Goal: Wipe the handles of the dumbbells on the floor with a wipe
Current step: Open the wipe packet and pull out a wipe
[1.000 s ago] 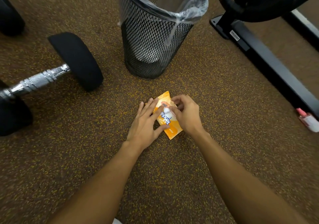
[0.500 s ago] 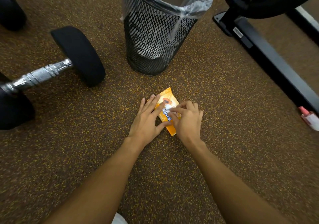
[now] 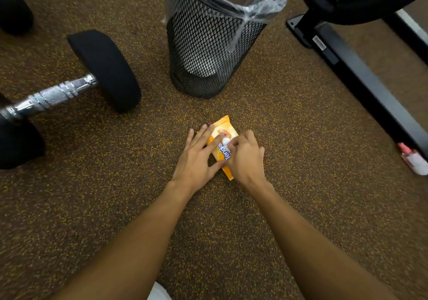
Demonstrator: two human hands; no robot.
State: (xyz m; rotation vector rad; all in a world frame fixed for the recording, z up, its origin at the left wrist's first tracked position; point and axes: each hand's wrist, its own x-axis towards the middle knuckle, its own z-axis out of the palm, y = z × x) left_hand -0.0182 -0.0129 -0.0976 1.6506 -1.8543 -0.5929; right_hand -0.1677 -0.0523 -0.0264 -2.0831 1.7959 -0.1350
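Observation:
An orange pack of wipes [image 3: 222,126] lies on the speckled brown floor in the middle of the view. My left hand [image 3: 196,158] lies flat on its left side, fingers spread, pinning it down. My right hand [image 3: 243,157] rests on the pack's right side, its fingertips pinched at the white opening on top. A dumbbell with a knurled chrome handle [image 3: 49,97] and black rubber heads [image 3: 104,68] lies on the floor at the left, well away from both hands. No loose wipe shows.
A black mesh waste bin [image 3: 208,52] with a clear liner stands just beyond the pack. A black machine frame [image 3: 361,75] runs along the right. A small pink-capped white bottle [image 3: 413,159] lies at the right edge. Another black weight [image 3: 14,10] sits top left.
My right hand has come down from the pack's far end onto its top, fingers now curled at the opening. My left hand stays flat on the pack.

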